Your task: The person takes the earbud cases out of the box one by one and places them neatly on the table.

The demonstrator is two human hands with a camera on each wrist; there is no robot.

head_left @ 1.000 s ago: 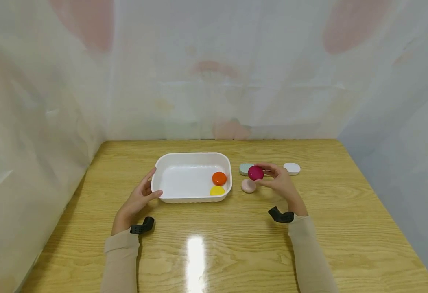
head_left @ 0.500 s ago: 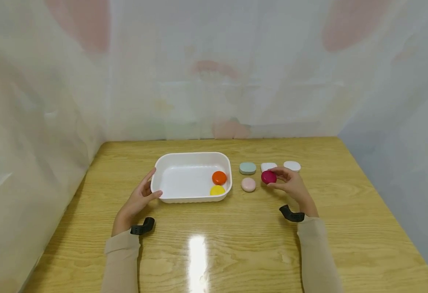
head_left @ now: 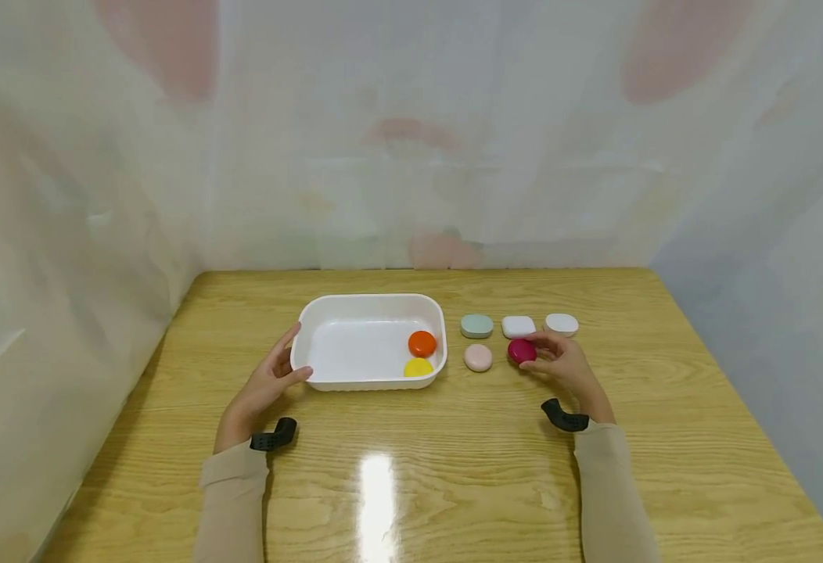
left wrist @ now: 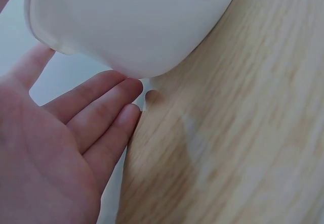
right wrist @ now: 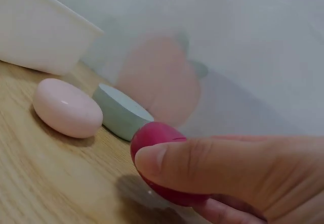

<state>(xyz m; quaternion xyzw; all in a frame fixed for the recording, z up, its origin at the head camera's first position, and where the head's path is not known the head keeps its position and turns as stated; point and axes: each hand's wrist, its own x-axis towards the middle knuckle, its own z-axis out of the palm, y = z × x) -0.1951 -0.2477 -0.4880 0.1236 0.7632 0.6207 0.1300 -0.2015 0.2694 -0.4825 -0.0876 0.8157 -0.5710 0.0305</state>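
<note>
On a wooden bench (head_left: 454,469), a person's right hand (head_left: 566,367) pinches a crimson disc (head_left: 522,351) between thumb and fingers, opened only as wide as the disc. The disc is at the fingertips, forward and left of the palm. It is just on the near side of a white block (head_left: 519,327), and to the right of a pink disc (head_left: 478,358), with a gap between. Round from above, it has no clear long axis; the right wrist view shows it tilted over its shadow, and whether it touches the wood cannot be told. The right arm reaches in from the lower right, thumb on the disc's near side, fingers on its far side.

Behind the pink disc is a green oval (head_left: 477,326); right of the block is a white oval (head_left: 562,324).

The left hand (head_left: 262,387), well apart, rests against the left end of a white tray (head_left: 355,352), fingers nearly straight, thumb at the near corner. Inside, at the right end, an orange disc (head_left: 422,344) lies behind a yellow disc (head_left: 418,367).
</note>
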